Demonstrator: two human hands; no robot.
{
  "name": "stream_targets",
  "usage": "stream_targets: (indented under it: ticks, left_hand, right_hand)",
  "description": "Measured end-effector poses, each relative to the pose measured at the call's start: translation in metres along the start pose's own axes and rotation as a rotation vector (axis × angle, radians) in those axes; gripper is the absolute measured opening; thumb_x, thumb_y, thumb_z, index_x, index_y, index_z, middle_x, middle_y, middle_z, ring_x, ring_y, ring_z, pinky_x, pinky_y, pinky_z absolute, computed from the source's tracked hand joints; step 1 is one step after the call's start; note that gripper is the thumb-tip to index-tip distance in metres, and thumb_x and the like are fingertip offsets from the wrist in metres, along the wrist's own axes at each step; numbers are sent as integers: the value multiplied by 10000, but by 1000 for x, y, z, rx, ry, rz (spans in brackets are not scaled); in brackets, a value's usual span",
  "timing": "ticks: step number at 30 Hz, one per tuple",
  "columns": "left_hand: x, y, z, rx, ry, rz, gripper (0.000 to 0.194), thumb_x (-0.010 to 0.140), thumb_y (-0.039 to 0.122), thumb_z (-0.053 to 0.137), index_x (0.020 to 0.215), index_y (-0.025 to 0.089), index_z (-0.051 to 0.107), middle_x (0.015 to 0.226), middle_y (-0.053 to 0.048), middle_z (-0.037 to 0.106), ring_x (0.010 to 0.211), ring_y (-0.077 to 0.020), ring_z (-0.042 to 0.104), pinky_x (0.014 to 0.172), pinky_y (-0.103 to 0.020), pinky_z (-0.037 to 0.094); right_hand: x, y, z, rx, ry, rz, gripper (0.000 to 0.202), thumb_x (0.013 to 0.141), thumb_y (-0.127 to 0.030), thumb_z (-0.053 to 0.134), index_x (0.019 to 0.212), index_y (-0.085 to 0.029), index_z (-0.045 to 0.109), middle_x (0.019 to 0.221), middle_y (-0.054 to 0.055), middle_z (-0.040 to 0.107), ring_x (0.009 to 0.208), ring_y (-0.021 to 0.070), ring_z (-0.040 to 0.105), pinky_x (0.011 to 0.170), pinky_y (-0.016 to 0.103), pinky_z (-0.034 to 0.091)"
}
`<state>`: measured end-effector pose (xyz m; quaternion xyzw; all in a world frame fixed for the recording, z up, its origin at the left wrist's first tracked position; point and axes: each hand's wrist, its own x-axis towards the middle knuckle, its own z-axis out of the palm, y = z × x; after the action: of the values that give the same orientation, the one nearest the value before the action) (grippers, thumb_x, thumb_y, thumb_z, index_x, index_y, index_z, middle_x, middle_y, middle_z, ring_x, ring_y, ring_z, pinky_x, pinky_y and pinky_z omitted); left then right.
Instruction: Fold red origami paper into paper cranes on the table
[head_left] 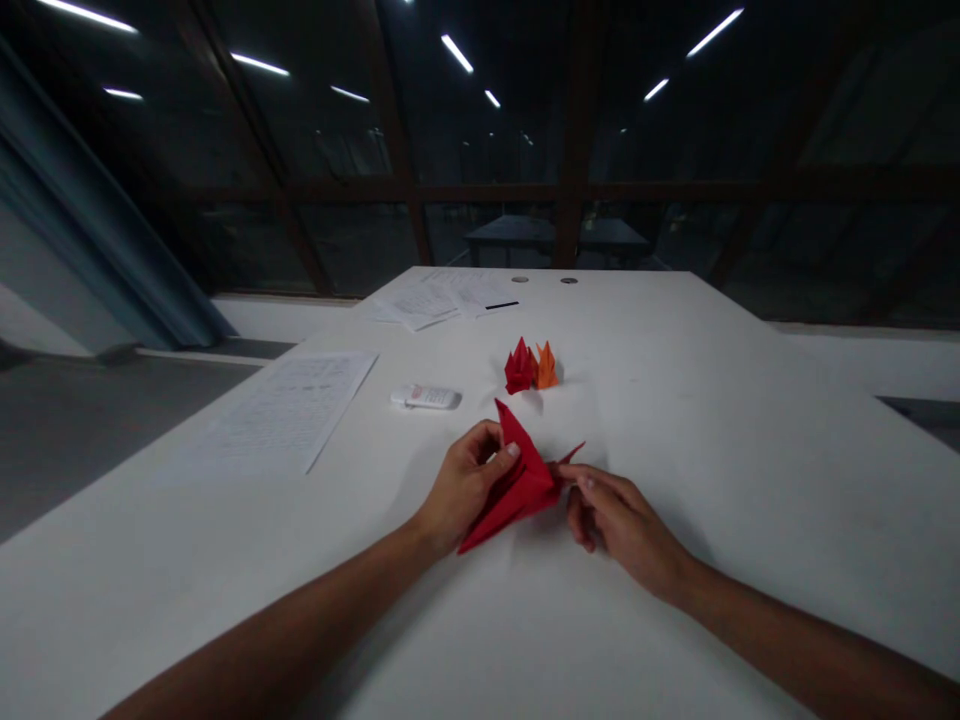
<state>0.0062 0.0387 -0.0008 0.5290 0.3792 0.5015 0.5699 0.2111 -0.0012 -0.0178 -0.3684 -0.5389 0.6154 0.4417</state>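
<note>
A red origami crane (529,484) is held just above the white table, one broad wing pointing up and the other toward the lower left. My left hand (469,480) is closed on its left side, with the thumb flat on the paper and the other fingers partly hidden behind it. At the crane's right end, by a thin folded point, my right hand (622,525) has its index fingertip against the paper. The right thumb lies close under that finger, and the remaining fingers are curled. Beyond the hands stand a small red origami piece (519,368) and an orange one (546,366), side by side.
A white labelled object (426,397), perhaps an eraser, lies left of the small folded pieces. A printed sheet (277,410) rests at the table's left edge. More papers (442,298) and a black pen (502,305) lie at the back, near two round holes in the tabletop.
</note>
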Motion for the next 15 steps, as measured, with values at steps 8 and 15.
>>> stream_targets:
  ticks: [8,15]
  left_hand:
    - [1,7,2,-256,-43,-75,283,802,320,813,936,163,619,892,-5,658,772,-121,629,726,-234,511]
    - [5,6,2,-330,-9,-136,324,779,352,835,975,169,652,873,-15,692,707,-113,645,687,-219,516]
  right_hand:
    - [-2,-7,3,9,73,-18,445,918,-439,653,1298,-220,580,683,-44,581,548,112,524,500,243,421]
    - [1,-6,5,42,159,-48,380,850,-320,720,1183,-255,547,874,-31,623,551,88,507,472,231,415]
